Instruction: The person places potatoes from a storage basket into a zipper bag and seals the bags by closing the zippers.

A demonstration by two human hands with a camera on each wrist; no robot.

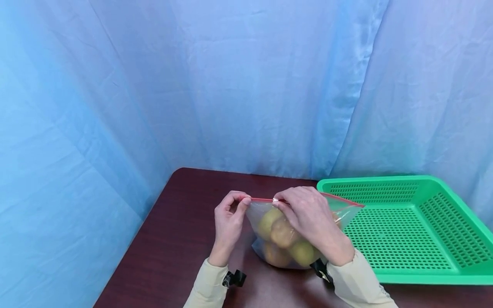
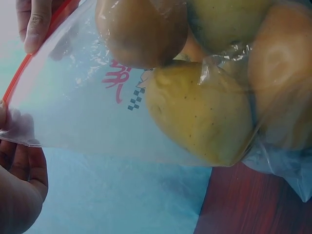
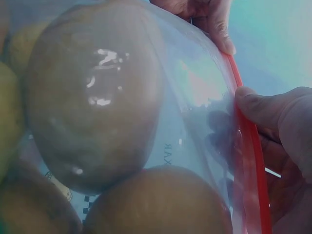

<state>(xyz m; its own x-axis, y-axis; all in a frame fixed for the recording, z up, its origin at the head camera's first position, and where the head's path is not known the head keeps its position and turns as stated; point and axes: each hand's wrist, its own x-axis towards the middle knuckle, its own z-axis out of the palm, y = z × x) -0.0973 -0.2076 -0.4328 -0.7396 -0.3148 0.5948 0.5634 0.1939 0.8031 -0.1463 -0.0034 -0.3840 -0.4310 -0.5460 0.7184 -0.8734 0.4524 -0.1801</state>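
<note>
A clear zip bag (image 1: 253, 210) with a red zip strip (image 1: 262, 199) stands upright on the table. Several yellow and orange fruits (image 1: 283, 233) fill its lower part; I cannot tell their exact kind. My left hand (image 1: 230, 220) pinches the strip at the bag's left top corner. Farther along, my right hand (image 1: 313, 216) pinches the same strip between thumb and fingers, covering part of the bag. The left wrist view shows a yellow, dark-speckled fruit (image 2: 200, 112) pressing against the plastic. In the right wrist view, my right thumb lies on the red strip (image 3: 248, 126).
A green perforated plastic basket (image 1: 446, 276) sits on the right, close beside the bag. The dark red-brown table (image 1: 165, 248) reaches back to light blue curtains (image 1: 246, 85), which hang behind it and on the left.
</note>
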